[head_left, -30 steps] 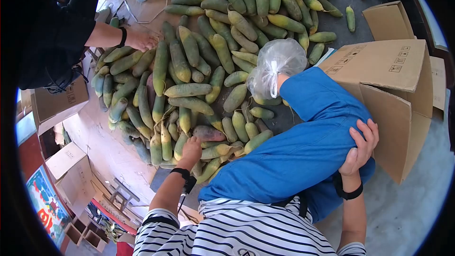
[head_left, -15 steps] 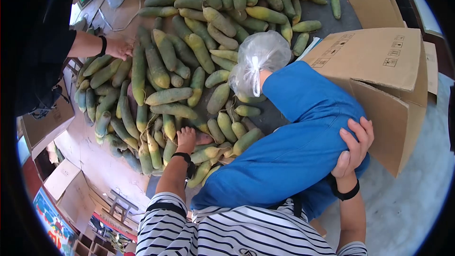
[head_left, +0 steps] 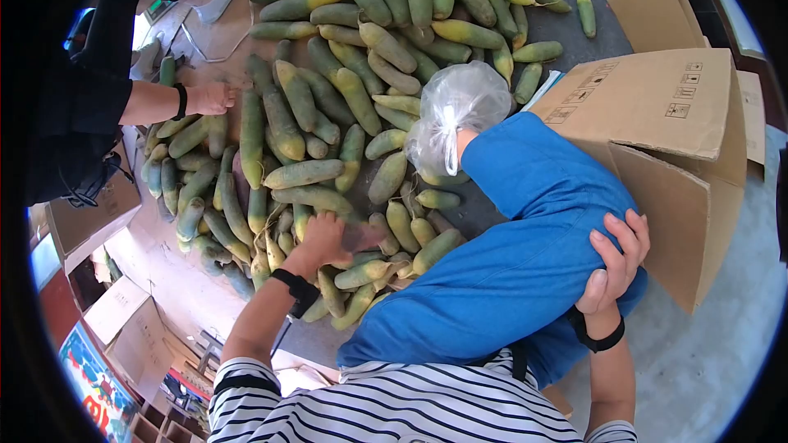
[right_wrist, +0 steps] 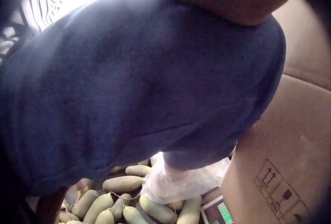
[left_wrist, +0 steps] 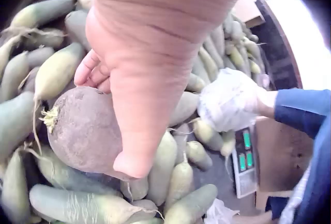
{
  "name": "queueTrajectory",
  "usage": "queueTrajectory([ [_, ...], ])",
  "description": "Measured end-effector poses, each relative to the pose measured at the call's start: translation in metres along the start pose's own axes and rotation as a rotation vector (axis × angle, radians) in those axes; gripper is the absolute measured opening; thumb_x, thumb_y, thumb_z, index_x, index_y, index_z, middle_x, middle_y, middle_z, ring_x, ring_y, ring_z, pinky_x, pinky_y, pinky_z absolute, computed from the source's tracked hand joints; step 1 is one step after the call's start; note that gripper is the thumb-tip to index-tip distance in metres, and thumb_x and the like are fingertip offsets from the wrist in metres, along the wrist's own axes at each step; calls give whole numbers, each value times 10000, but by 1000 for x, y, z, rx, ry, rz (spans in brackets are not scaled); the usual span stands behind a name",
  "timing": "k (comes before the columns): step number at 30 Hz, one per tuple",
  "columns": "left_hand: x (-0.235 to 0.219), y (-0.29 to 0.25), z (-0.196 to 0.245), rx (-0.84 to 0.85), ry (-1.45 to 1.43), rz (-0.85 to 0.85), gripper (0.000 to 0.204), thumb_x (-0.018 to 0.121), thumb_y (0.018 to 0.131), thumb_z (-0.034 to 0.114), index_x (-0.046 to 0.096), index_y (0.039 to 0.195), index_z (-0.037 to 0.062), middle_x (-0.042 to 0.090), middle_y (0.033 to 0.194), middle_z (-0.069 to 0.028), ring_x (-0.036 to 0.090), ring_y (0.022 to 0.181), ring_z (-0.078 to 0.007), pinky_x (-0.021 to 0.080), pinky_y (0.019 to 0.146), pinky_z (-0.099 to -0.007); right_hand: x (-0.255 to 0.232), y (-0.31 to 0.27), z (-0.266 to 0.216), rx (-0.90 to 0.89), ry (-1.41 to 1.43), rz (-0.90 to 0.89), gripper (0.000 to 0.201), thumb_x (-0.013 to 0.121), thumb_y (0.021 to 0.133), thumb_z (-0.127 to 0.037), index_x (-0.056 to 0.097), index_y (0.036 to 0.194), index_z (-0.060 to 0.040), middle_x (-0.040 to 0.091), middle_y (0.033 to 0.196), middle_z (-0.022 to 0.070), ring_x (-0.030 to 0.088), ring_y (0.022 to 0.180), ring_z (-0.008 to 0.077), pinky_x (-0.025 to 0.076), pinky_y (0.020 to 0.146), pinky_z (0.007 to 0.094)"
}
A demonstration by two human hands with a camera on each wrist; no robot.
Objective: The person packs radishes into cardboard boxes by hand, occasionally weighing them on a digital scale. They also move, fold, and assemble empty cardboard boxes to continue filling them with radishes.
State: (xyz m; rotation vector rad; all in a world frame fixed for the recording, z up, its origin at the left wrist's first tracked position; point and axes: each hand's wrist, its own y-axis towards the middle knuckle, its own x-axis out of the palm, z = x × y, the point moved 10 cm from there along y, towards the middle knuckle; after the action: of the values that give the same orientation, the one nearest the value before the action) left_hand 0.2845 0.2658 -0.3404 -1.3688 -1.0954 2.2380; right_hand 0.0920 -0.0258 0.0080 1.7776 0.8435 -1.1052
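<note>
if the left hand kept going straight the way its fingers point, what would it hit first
Nothing to travel: the left hand already grips the brownish-purple radish. Past it, probably the green radishes piled just beyond.

A heap of radishes (head_left: 345, 107) spreads far and left of my raised knee (head_left: 525, 254). A cardboard box (head_left: 665, 139) stands right of that knee. Another person's hand (head_left: 212, 98) rests at the heap's left edge.

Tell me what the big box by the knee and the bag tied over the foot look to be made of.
The big box: brown corrugated cardboard by its look, matte, with folded flaps and printed handling symbols. The bag: thin clear plastic film, probably, glossy and crinkled, knotted at the ankle, see-through with whitish creases.
</note>
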Motion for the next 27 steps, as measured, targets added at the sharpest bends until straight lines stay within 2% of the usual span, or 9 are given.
queueTrajectory([
  [2, -67, -3, 8, 93, -7, 228, 689, 776, 539, 408, 578, 1067, 12, 567, 1030, -168, 543, 1008, -326, 444, 857, -414, 1, -1, 0, 2, 1, -14, 384, 356, 885, -296, 630, 1051, -83, 578, 1189, 140, 443, 1208, 367, 263, 1076, 543],
  [7, -163, 11, 2, -5, 44, 520, 650, 775, 597, 266, 504, 1136, 24, 520, 1046, -151, 517, 993, -328, 436, 845, -408, 1, 0, 0, -8, -3, -4, 381, 358, 891, -288, 620, 1065, -74, 579, 1187, 144, 438, 1212, 371, 263, 1077, 542],
  [9, -194, -13, 2, -17, -14, 924, 588, 766, 654, 197, 500, 1152, 37, 514, 1094, -143, 514, 1016, -319, 436, 846, -419, 1, 0, 0, -6, -12, -14, 381, 357, 891, -289, 619, 1064, -73, 579, 1186, 145, 437, 1214, 371, 263, 1078, 542],
  [11, -140, -7, 6, -75, -192, 749, 406, 696, 727, 219, 510, 1037, 35, 521, 1062, -140, 519, 973, -304, 432, 817, -411, 2, 1, 1, 0, -15, -21, 381, 356, 892, -290, 618, 1062, -73, 580, 1186, 145, 436, 1215, 372, 262, 1078, 542],
  [13, -30, 2, 25, 13, -34, 517, 428, 728, 670, 253, 510, 984, 62, 521, 951, -125, 538, 914, -299, 451, 704, -422, 2, 1, 1, -2, -9, -20, 381, 354, 892, -290, 616, 1060, -71, 580, 1185, 148, 437, 1215, 374, 263, 1078, 543],
  [16, 111, -13, 51, 55, -23, -34, 470, 744, 699, 259, 535, 1075, 69, 562, 1073, -126, 565, 991, -295, 480, 808, -420, 1, 2, -3, -7, -17, -19, 382, 353, 888, -287, 616, 1059, -69, 580, 1183, 151, 437, 1213, 376, 265, 1076, 544],
  [19, 190, -12, 47, -29, -172, -41, 474, 743, 699, 237, 532, 1091, 75, 561, 1095, -116, 560, 1041, -300, 481, 828, -426, 2, 4, -5, -5, -27, -44, 381, 357, 881, -281, 615, 1061, -65, 580, 1181, 156, 438, 1212, 377, 267, 1075, 545],
  [24, 195, -1, 42, -124, -245, -76, 509, 746, 680, 188, 519, 1120, 69, 562, 1100, -128, 557, 1078, -310, 484, 859, -426, 2, 7, -8, -13, -34, -47, 378, 363, 874, -274, 614, 1062, -63, 579, 1182, 158, 439, 1211, 378, 265, 1078, 546],
  [27, 140, -1, 38, -108, -381, 11, 553, 770, 645, 201, 518, 1114, 54, 562, 1086, -150, 563, 1054, -332, 484, 872, -420, 3, 9, -7, -16, -37, -40, 377, 363, 874, -273, 615, 1060, -64, 578, 1184, 157, 438, 1211, 379, 265, 1078, 546],
])
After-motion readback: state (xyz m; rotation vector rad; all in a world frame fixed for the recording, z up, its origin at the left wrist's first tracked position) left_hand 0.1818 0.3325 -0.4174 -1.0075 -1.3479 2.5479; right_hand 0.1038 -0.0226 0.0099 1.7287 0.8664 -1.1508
